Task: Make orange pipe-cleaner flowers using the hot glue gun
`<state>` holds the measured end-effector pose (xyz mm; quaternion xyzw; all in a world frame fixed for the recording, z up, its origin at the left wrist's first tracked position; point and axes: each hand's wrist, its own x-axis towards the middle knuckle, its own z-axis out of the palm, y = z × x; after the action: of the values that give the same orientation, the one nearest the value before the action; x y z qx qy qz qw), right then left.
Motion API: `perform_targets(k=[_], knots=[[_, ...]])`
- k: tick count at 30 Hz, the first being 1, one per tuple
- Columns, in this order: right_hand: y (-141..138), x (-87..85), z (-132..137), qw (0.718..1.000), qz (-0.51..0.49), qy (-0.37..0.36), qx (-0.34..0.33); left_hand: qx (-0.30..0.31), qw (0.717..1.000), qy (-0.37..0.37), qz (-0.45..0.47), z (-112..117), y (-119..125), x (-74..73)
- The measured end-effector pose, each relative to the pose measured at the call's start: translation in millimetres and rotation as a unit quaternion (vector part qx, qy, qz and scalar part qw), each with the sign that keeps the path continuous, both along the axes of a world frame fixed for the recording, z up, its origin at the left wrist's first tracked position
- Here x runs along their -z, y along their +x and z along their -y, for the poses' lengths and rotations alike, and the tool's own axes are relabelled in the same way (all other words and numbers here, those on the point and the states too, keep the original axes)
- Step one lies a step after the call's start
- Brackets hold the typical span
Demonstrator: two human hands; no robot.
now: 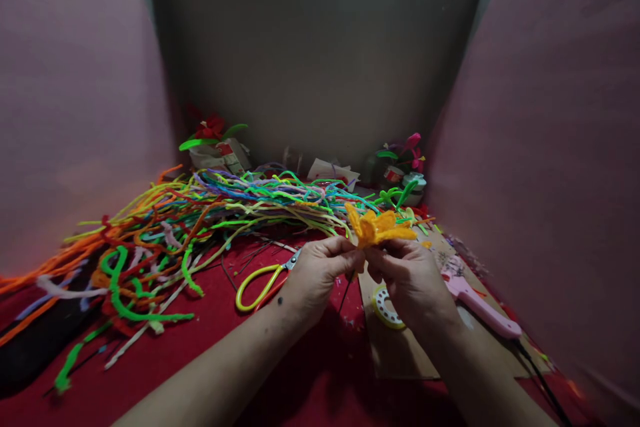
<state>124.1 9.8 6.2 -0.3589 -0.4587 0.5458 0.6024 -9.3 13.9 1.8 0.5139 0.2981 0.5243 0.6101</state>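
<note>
My left hand (320, 270) and my right hand (407, 277) meet at the middle of the view, fingers pinched together under an orange-yellow pipe-cleaner flower (376, 227). Both hands grip the flower's base, and its petals fan out above my fingertips. A thin dark stem (345, 293) hangs down below my left hand. Yellow-handled scissors (263, 280) lie on the red cloth just left of my left hand.
A big tangle of coloured pipe cleaners (200, 213) covers the red cloth (210, 340) to the left. A pink glue gun (480, 307) and a tape roll (384, 307) rest on cardboard (400, 353) to the right. Finished flowers (213, 130) stand by the back board.
</note>
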Motion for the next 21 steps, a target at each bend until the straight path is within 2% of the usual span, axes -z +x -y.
perform_targets(k=[5,10,13,16,21], knots=[[3,-8.7,3,0.997,-0.004,-0.033,-0.071,0.048,0.999,-0.020,0.015,1,-2,-5.0],[10,-8.4,8,0.997,-0.005,0.000,-0.082,0.092,0.993,-0.057,0.040,-1,-2,-0.5],[13,-4.8,9,0.993,0.003,0.013,-0.119,0.098,0.992,-0.063,0.044,-1,-2,2.8],[14,-2.6,9,0.986,-0.002,0.040,-0.161,0.107,0.989,-0.086,0.049,1,-1,0.8],[15,-3.5,11,0.984,0.005,0.057,-0.167,0.134,0.985,-0.093,0.057,5,0,-4.8]])
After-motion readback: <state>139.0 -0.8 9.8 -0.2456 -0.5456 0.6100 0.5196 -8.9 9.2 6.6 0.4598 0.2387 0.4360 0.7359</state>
